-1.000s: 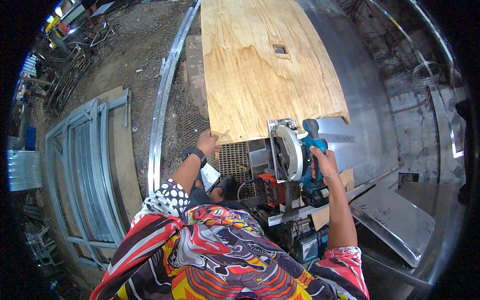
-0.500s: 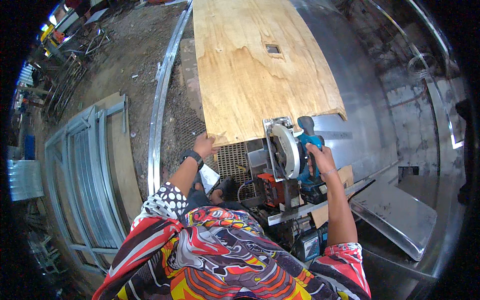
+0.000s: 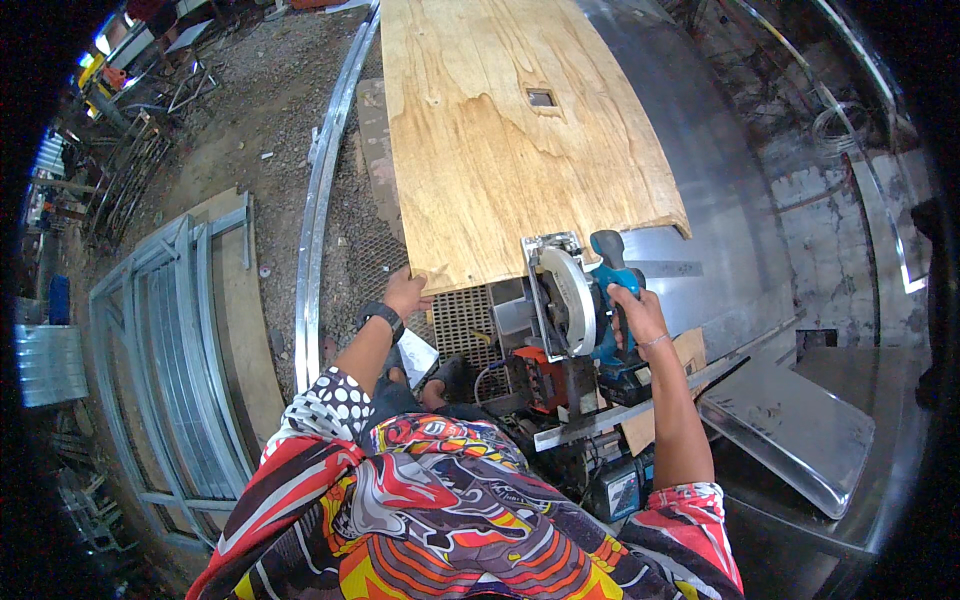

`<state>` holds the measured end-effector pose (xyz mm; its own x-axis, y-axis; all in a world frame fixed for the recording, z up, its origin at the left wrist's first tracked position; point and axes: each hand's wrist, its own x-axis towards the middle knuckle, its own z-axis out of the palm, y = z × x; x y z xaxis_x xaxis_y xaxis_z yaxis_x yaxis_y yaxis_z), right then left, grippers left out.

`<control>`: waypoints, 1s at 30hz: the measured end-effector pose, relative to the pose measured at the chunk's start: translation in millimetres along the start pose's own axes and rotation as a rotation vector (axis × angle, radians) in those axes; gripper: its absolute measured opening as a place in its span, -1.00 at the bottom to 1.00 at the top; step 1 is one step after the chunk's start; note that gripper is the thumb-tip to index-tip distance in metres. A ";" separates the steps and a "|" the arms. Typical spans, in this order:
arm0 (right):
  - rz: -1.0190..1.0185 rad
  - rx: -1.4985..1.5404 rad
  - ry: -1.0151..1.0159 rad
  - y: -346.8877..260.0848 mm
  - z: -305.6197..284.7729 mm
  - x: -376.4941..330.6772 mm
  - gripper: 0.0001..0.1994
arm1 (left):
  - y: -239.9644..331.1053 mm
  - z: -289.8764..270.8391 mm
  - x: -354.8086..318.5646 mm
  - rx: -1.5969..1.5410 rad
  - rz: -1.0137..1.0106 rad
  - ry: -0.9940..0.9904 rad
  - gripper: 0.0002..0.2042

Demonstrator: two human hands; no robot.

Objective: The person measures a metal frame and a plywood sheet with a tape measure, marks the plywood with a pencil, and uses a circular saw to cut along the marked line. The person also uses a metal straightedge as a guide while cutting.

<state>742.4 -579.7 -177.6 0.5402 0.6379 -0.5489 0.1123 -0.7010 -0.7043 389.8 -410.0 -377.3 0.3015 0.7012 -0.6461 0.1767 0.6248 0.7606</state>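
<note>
A large plywood sheet [image 3: 500, 170] with a small square hole stretches away in front of me. My left hand [image 3: 404, 292] grips its near left corner, the thumb on top and the other fingers partly hidden. A teal and black circular saw [image 3: 608, 305] with a pale blade guard is at the sheet's near edge. My right hand [image 3: 637, 318] is wrapped round the saw's handle. The front of the saw's metal base plate [image 3: 553, 243] overlaps the plywood's edge. A notch is cut from the sheet's near right corner. The blade itself is hidden by the guard.
Shiny sheet metal [image 3: 730, 270] lies under and right of the plywood. A red tool [image 3: 537, 380], a metal bar [image 3: 600, 424] and a boxy teal-black device [image 3: 620, 490] are close below the saw. A bent metal panel [image 3: 795, 430] lies right; galvanized frames [image 3: 165, 350] lie left.
The plywood, saw and both hands appear very slightly further left in the picture. Both grips are the same, and the saw keeps its place at the sheet's edge.
</note>
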 end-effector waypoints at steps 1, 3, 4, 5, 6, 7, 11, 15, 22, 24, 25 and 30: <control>0.004 -0.005 0.005 -0.2 0.1 -0.1 -0.63 | 2.2 0.6 -2.1 0.012 -0.005 0.005 -0.61; 0.003 -0.005 0.013 -0.9 0.3 -0.3 -0.64 | 5.7 1.9 -6.3 0.004 0.005 0.011 -0.62; 0.004 -0.005 0.016 -1.4 0.7 -0.8 -0.64 | 7.3 1.8 -8.6 0.005 0.005 0.015 -0.62; 0.006 -0.003 0.014 -1.8 0.9 -1.1 -0.64 | 8.7 1.9 -10.6 0.046 0.017 0.013 -0.63; 0.007 -0.001 0.013 -2.4 1.1 -1.6 -0.64 | 10.1 1.6 -12.5 0.087 0.030 0.012 -0.63; 0.007 -0.001 0.010 -2.8 1.4 -2.0 -0.64 | 11.2 1.4 -14.1 0.127 0.042 0.010 -0.63; 0.014 0.011 0.005 -4.0 1.5 -3.5 -0.64 | 12.0 0.1 -15.8 0.181 0.061 0.007 -0.64; 0.002 0.014 0.003 -3.8 1.7 -3.6 -0.64 | 7.1 0.5 -11.1 0.059 0.034 -0.007 -0.64; -0.017 -0.007 -0.014 -3.5 1.1 -2.9 -0.64 | 8.9 -2.6 -12.7 0.188 0.070 0.007 -0.63; -0.022 0.001 -0.017 -3.3 1.0 -3.2 -0.64 | 10.2 -3.4 -14.3 0.217 0.084 0.004 -0.63; -0.022 0.003 -0.015 -3.2 1.0 -3.5 -0.64 | 10.4 -3.3 -14.7 0.185 0.081 -0.002 -0.63; -0.005 -0.005 -0.019 -3.2 1.9 -5.1 -0.63 | 7.7 -2.1 -12.1 0.024 0.058 -0.014 -0.64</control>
<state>737.7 -580.1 -173.4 0.5237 0.6474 -0.5536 0.1196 -0.6994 -0.7047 385.5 -413.0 -363.8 0.3249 0.7309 -0.6001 0.1814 0.5746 0.7981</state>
